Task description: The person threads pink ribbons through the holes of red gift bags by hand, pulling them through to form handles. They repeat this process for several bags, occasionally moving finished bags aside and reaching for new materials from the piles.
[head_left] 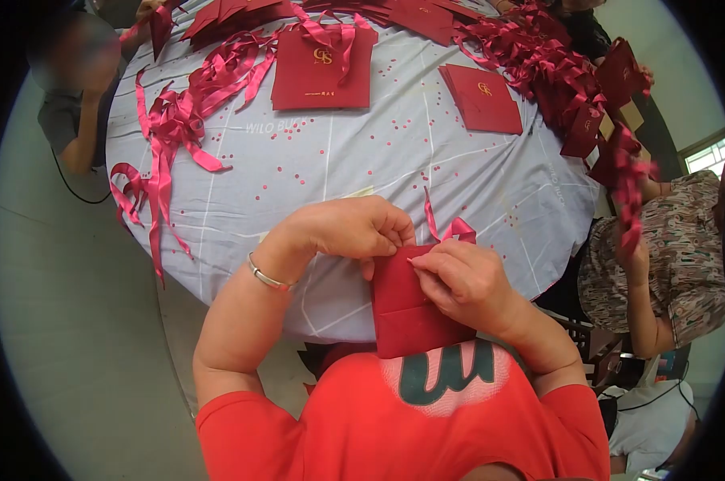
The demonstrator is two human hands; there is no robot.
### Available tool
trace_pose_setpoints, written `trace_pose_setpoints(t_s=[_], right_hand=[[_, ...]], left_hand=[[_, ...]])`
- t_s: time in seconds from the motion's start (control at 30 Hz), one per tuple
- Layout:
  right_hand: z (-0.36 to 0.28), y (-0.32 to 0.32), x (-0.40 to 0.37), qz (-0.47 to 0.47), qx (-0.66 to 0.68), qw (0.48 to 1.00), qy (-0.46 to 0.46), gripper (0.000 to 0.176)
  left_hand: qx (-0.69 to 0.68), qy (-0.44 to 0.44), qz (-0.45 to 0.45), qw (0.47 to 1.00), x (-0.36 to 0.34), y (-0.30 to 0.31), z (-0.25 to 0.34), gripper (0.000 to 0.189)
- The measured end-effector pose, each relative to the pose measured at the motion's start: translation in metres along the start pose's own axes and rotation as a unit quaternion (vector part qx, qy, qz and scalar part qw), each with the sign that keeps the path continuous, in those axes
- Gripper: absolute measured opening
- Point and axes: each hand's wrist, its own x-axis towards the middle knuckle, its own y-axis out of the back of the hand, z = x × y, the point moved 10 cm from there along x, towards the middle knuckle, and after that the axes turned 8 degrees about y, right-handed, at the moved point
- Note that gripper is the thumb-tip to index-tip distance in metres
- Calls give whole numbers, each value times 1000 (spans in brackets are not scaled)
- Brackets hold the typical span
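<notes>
Step in hand looks like working the ribbon (456, 230) into the top edge of the red bag (402, 313). All places below are relative to the table (426, 172).

- Bag: held off the table, just in front of its near edge and against the person's chest. Top edge sits about level with the table rim, body hangs below.
- Left hand (354, 228): fingers curled together, pinched on the bag's top-left edge, right at the table's near edge. Bracelet (266, 277) on that wrist.
- Right hand (468, 280): clamped on the bag's upper right side, thumb across the front face. Can't tell if it also pinches the ribbon.
- Ribbon: short loop standing up between the two hands, over the table's near edge.

To do it well, my read:
- Keep the left pinch close to the ribbon's entry point so the paper edge stays flat.
- Draw the ribbon straight, no twist.
- Don't crease the front panel under the right thumb.

Elsewhere: finished bags (322, 68) lie flat at the table's far side, and loose ribbons (166, 128) sit along its left edge. Other people sit at the left and right of the table.
</notes>
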Motion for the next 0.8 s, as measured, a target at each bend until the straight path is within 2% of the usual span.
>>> trace_pose_setpoints(t_s=[0.17,0.23,0.27,0.33,0.37,0.43,0.5,0.53,0.57,0.63,0.67,0.7,0.73,0.77,0.8], right_hand=[[-7,-5,3,-28,-32,999,13,14],[-7,-16,4,-100,-65,993,-11,10],[-12,-15,8,-101,-65,993,-11,10],[-12,-31,13,-204,-85,974,-48,5],[-15,-32,18,-204,-85,974,-49,5],[-14,-48,24,-269,-93,957,-65,7],[9,-58,31,-316,-1,939,-136,9],[20,-56,35,-289,24,944,-156,10],[21,-53,33,-288,23,944,-157,10],[20,-34,36,-203,40,967,-148,13],[26,-26,33,-198,38,967,-155,13],[31,-22,34,-204,105,964,-134,14],[34,-19,37,-209,171,956,-112,15],[44,-15,41,-204,168,957,-117,15],[63,-23,33,-236,242,917,-211,12]], left_hand=[[26,4,4,1000,0,-1,0,27],[48,21,21,998,-3,-1,1,27],[48,20,21,998,-4,-2,3,27],[77,9,50,996,-6,1,8,29],[77,9,49,996,-6,0,7,29],[20,5,38,999,-7,0,3,32],[33,5,43,999,-9,1,4,34],[44,4,50,998,-10,3,5,35],[44,7,49,998,-10,4,5,28],[28,-8,50,998,-12,1,12,23],[12,-23,48,998,-13,-2,17,19],[18,-22,42,999,-14,-5,19,19],[49,-2,68,997,-16,-2,18,17],[81,18,93,992,-17,1,16,17],[71,23,90,993,-18,-1,18,20]])
